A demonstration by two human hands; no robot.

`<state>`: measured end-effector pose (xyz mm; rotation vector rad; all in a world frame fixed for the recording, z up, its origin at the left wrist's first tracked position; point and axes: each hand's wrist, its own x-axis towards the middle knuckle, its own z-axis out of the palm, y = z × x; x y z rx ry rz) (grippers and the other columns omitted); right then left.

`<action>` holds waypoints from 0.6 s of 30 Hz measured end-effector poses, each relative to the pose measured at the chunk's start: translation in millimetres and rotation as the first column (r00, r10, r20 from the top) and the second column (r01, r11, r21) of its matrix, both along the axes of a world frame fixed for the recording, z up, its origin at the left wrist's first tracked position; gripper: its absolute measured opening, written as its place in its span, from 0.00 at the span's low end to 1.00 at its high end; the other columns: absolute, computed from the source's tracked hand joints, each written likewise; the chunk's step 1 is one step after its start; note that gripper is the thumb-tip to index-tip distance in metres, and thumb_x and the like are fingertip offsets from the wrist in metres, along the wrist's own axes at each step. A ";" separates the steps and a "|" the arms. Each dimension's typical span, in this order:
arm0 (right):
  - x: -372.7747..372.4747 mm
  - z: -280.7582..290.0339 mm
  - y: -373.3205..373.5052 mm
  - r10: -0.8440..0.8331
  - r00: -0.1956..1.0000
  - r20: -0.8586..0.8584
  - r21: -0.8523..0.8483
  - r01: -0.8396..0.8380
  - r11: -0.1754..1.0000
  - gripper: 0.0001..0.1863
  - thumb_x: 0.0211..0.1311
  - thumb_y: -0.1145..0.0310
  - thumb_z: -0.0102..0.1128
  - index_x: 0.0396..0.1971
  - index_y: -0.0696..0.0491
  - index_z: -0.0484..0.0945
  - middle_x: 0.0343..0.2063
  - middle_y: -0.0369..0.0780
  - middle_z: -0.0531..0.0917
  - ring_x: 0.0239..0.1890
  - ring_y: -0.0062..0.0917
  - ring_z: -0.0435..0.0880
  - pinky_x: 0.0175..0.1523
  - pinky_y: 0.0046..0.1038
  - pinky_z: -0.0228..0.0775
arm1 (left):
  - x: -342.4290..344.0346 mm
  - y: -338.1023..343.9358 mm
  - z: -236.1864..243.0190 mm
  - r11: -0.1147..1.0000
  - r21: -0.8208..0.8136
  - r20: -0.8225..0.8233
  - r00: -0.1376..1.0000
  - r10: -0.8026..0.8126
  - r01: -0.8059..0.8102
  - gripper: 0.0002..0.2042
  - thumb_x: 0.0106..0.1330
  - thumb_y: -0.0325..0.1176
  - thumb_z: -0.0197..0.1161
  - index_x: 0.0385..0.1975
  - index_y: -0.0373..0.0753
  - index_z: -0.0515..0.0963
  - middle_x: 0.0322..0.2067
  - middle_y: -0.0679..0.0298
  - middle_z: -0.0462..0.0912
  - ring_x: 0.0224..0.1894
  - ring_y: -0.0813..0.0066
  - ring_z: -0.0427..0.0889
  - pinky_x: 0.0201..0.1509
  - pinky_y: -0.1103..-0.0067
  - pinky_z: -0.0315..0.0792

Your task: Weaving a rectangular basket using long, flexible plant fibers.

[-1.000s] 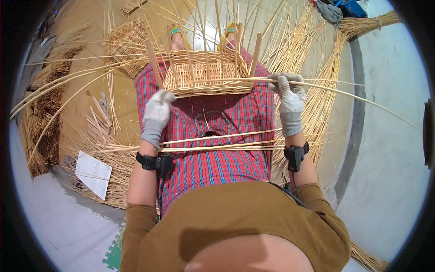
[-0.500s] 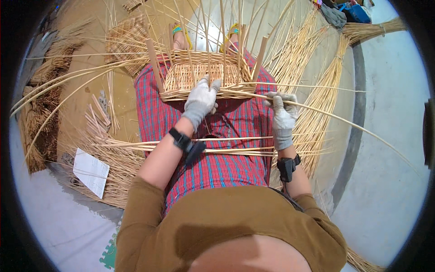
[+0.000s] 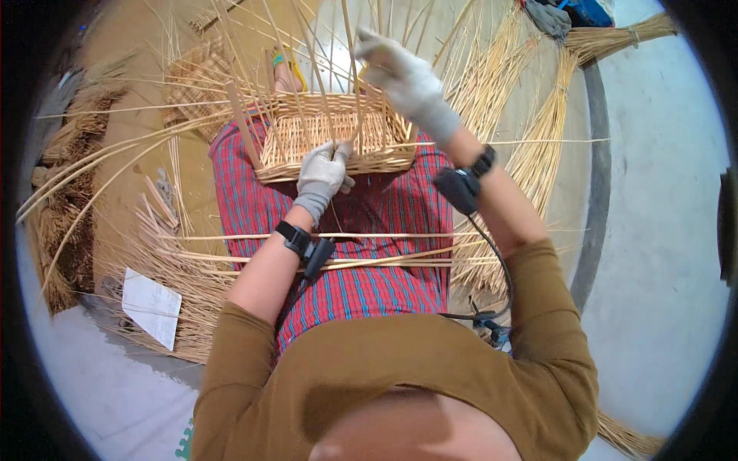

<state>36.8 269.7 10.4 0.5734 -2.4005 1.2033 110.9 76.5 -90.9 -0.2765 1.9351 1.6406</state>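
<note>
A shallow rectangular wicker basket [image 3: 330, 134], with wooden corner posts and tall thin stakes rising from its sides, rests across my knees. My gloved left hand [image 3: 323, 175] is closed on its near rim, the thumb pressing beside an upright stake. Over the basket's right side my gloved right hand [image 3: 400, 73] is raised, fingers pointing left and blurred; whether a rod lies in them cannot be made out. Long loose weaving rods [image 3: 123, 146] stick out from the basket's left side. One thin rod [image 3: 538, 141] extends to the right.
Several rods [image 3: 361, 263] lie across my lap. Willow bundles cover the floor at right [image 3: 538, 165] and left [image 3: 81, 177]. A white paper sheet [image 3: 151, 307] lies on rods at lower left. Beyond my knees is a woven piece [image 3: 196, 77]; a blue item [image 3: 588, 11] lies at far right.
My right hand has swung up and left from beside the basket to above it, and the long rod it held no longer extends right. The left hand stays at the rim; the view has shifted slightly.
</note>
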 end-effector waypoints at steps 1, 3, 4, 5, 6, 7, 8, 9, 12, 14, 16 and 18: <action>-22.4 1.3 -18.2 0.007 0.980 -0.200 0.217 0.037 0.976 0.22 0.63 0.74 0.64 0.58 0.47 0.76 0.46 0.50 0.82 0.50 0.30 0.83 0.59 0.26 0.75 | -2.6 -0.3 -4.7 0.999 0.019 0.017 0.999 0.027 -0.027 0.17 0.74 0.44 0.56 0.47 0.34 0.77 0.28 0.56 0.84 0.18 0.68 0.84 0.18 0.76 0.78; -44.8 -6.5 -57.5 -0.093 0.983 -0.158 0.098 0.110 0.989 0.23 0.65 0.73 0.63 0.59 0.49 0.75 0.48 0.50 0.81 0.52 0.31 0.81 0.59 0.28 0.73 | -10.3 0.1 -13.7 0.996 0.058 0.051 0.996 0.068 -0.071 0.18 0.74 0.45 0.55 0.48 0.33 0.78 0.30 0.53 0.85 0.20 0.64 0.86 0.20 0.73 0.79; -53.3 -8.7 -70.6 -0.191 0.973 -0.130 -0.025 0.189 0.982 0.23 0.65 0.72 0.62 0.60 0.49 0.74 0.50 0.50 0.80 0.52 0.31 0.81 0.60 0.28 0.73 | -15.1 -0.8 -16.8 0.997 -0.068 -0.083 0.996 0.015 -0.021 0.19 0.73 0.45 0.56 0.47 0.33 0.78 0.30 0.51 0.85 0.20 0.63 0.86 0.21 0.72 0.80; -59.7 -10.2 -83.0 -0.160 0.979 -0.129 -0.018 0.159 0.987 0.23 0.66 0.71 0.62 0.61 0.50 0.73 0.51 0.50 0.79 0.53 0.31 0.80 0.60 0.29 0.72 | -16.9 -0.6 -18.9 0.973 -0.228 -0.207 0.976 -0.073 0.024 0.18 0.72 0.45 0.57 0.45 0.33 0.79 0.30 0.50 0.86 0.20 0.62 0.86 0.22 0.70 0.81; -53.2 -15.6 -91.4 -0.285 0.955 0.087 -0.295 0.298 0.908 0.20 0.70 0.68 0.59 0.60 0.51 0.74 0.51 0.47 0.78 0.50 0.28 0.79 0.57 0.29 0.72 | -19.3 -0.6 -19.4 0.870 -0.491 -0.341 0.911 -0.232 0.037 0.18 0.71 0.45 0.58 0.42 0.33 0.79 0.31 0.49 0.86 0.21 0.61 0.86 0.23 0.69 0.81; -43.4 -20.3 -92.4 -0.343 0.935 0.092 -0.469 0.345 0.813 0.18 0.73 0.66 0.55 0.59 0.54 0.73 0.46 0.45 0.78 0.44 0.27 0.77 0.54 0.28 0.71 | -19.3 0.9 -18.9 0.860 -0.510 -0.400 0.881 -0.252 0.014 0.18 0.71 0.45 0.58 0.42 0.33 0.79 0.31 0.49 0.86 0.21 0.61 0.86 0.23 0.69 0.81; -31.5 -25.2 -92.5 -0.377 0.925 -0.048 -0.613 0.271 0.742 0.17 0.76 0.65 0.51 0.58 0.56 0.72 0.41 0.43 0.78 0.39 0.25 0.76 0.51 0.27 0.70 | -18.7 1.7 -16.9 0.894 -0.447 -0.248 0.953 -0.171 0.044 0.18 0.71 0.45 0.59 0.41 0.33 0.79 0.29 0.50 0.85 0.21 0.62 0.86 0.22 0.69 0.81; -14.0 -32.2 -83.6 -0.447 0.887 -0.118 -0.613 0.290 0.735 0.16 0.76 0.61 0.50 0.53 0.55 0.72 0.36 0.42 0.76 0.35 0.25 0.75 0.46 0.28 0.70 | -16.3 3.6 -14.0 0.971 -0.238 -0.110 0.992 -0.056 0.028 0.17 0.70 0.45 0.60 0.39 0.33 0.78 0.28 0.52 0.84 0.19 0.64 0.85 0.21 0.71 0.80; 62.2 -58.9 -29.8 -0.463 0.835 -0.297 -0.620 0.200 0.759 0.20 0.76 0.50 0.45 0.37 0.53 0.72 0.22 0.38 0.71 0.22 0.26 0.71 0.31 0.30 0.69 | -5.9 7.1 -1.0 0.991 0.080 0.049 0.993 0.105 -0.108 0.11 0.69 0.37 0.63 0.37 0.34 0.76 0.27 0.60 0.82 0.17 0.71 0.81 0.16 0.75 0.76; 105.1 -77.2 -3.4 0.249 0.965 -0.086 -0.983 -0.123 0.134 0.27 0.75 0.41 0.43 0.27 0.51 0.69 0.14 0.34 0.67 0.15 0.24 0.70 0.23 0.25 0.69 | -2.7 7.0 7.1 0.994 0.072 0.041 0.996 0.085 -0.088 0.09 0.69 0.35 0.64 0.37 0.35 0.76 0.28 0.60 0.82 0.18 0.72 0.82 0.17 0.75 0.76; 121.4 -85.1 5.8 -0.169 0.948 0.270 -0.906 0.310 0.290 0.34 0.68 0.29 0.36 0.25 0.48 0.64 0.11 0.32 0.61 0.09 0.20 0.60 0.15 0.25 0.58 | -1.3 5.0 11.9 0.976 0.209 0.078 0.995 0.054 -0.070 0.07 0.69 0.32 0.64 0.37 0.35 0.76 0.28 0.61 0.82 0.19 0.72 0.82 0.18 0.75 0.77; 124.2 -84.5 -10.2 -0.199 0.930 0.308 -0.900 0.353 0.255 0.30 0.74 0.37 0.39 0.26 0.50 0.66 0.14 0.33 0.64 0.14 0.23 0.66 0.21 0.27 0.65 | -3.1 4.0 13.1 0.975 0.223 -0.009 1.000 0.010 -0.007 0.13 0.67 0.38 0.67 0.37 0.34 0.77 0.29 0.60 0.82 0.19 0.72 0.82 0.20 0.75 0.78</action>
